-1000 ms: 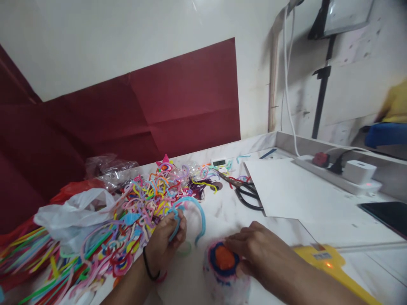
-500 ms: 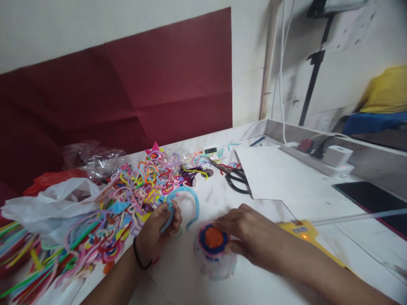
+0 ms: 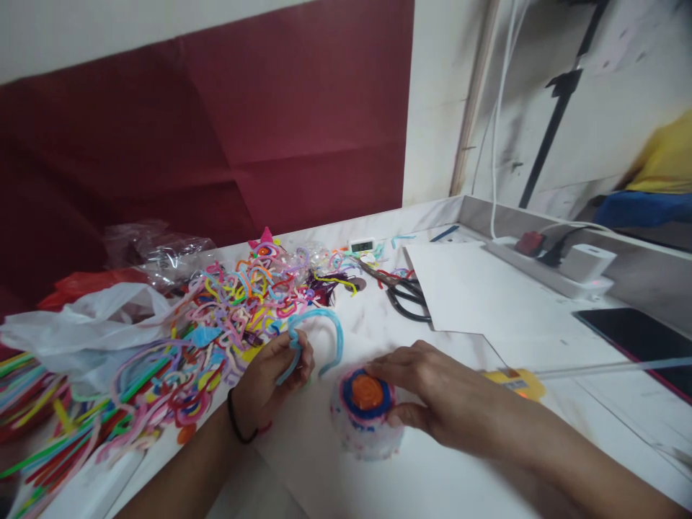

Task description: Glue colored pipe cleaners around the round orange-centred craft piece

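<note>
My left hand (image 3: 281, 364) is closed, pinching a light blue pipe cleaner (image 3: 339, 333). The pipe cleaner arches over to the right, and its free end hangs above the white table near a clear, cup-shaped piece (image 3: 367, 440). That piece stands on the table, its top covered by an orange disc (image 3: 370, 391) inside a dark blue ring with a pink edge. My right hand (image 3: 427, 386) grips the right side of this top, fingers at the back and thumb at the front.
A heap of colourful pipe cleaner pieces (image 3: 238, 303) and plastic bags (image 3: 91, 331) fill the left. Black-handled scissors (image 3: 408, 299) lie behind my right hand. A white board (image 3: 459, 281), a power strip (image 3: 546, 267), a phone (image 3: 632, 331) and a yellow glue gun (image 3: 522, 383) are right.
The view has shifted slightly. The cup-shaped piece leans a little differently under my right hand. My left hand still holds the light blue pipe cleaner in nearly the same place.
</note>
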Tool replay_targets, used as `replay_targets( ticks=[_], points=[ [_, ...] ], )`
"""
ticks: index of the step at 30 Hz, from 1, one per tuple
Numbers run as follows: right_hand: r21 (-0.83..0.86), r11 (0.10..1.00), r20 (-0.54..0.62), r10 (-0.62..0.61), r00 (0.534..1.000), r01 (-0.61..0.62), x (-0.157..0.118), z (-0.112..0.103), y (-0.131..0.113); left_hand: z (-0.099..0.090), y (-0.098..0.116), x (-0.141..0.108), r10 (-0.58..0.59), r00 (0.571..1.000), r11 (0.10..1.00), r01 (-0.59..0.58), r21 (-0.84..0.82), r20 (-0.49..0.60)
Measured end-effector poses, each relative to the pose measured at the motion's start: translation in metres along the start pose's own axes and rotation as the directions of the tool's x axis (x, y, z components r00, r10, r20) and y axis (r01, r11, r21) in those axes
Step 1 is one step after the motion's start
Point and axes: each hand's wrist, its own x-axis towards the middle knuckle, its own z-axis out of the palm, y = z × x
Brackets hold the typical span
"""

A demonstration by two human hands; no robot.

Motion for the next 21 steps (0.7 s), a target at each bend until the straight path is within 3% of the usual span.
replay_targets(
  ticks=[13, 17, 21],
  points=[
    [-0.038, 0.999, -0.08, -0.033, 0.996, 0.03, -0.006, 0.0, 0.002, 0.004, 0.001, -0.004, 0.029, 0.999, 0.999, -0.029, 0.037, 0.014],
    [-0.026, 0.999, -0.225, -0.03, 0.974, 0.025, -0.007, -0.001, 0.009, 0.007, 0.003, -0.006, 0.097, 0.995, 0.992, -0.098, 0.082, 0.025],
    [-0.003, 1.0, -0.421, -0.017, 0.907, 0.017, -0.001, 0.0, 0.011, 0.012, 0.007, -0.01, 0.193, 0.979, 0.968, -0.202, 0.149, 0.072]
  ],
)
